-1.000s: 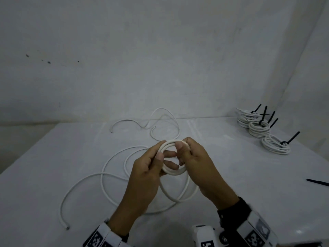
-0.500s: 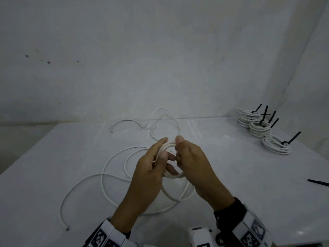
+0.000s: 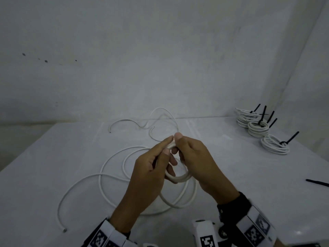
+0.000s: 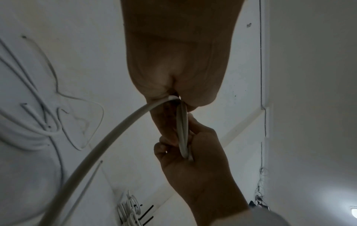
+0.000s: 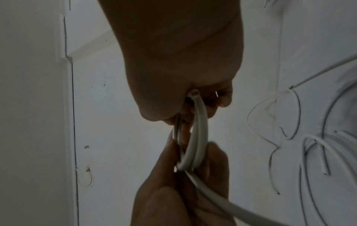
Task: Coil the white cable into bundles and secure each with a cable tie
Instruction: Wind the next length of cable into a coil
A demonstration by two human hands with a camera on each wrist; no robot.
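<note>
A small coil [image 3: 179,178] of white cable [image 3: 110,161] is held above the table between both hands. My left hand [image 3: 156,163] pinches the coil's left side with thumb and fingers. My right hand [image 3: 192,157] grips its right and top side. The thumb tips meet at the coil's top. The rest of the cable trails off in wide loops over the table to the left and below the hands. In the left wrist view the coil [image 4: 182,134] runs edge-on between the two hands. The cut cable end [image 5: 194,93] shows at my right palm.
Three tied white bundles [image 3: 258,129] with black cable ties stand at the table's right rear. One loose black cable tie [image 3: 316,182] lies near the right edge. A second, thinner white cable [image 3: 142,123] lies at the back by the wall. The white table [image 3: 53,166] fills the view.
The hands have drawn closer together and the thumbs now meet at the coil's top. The coil has tilted, so less of its ring shows.
</note>
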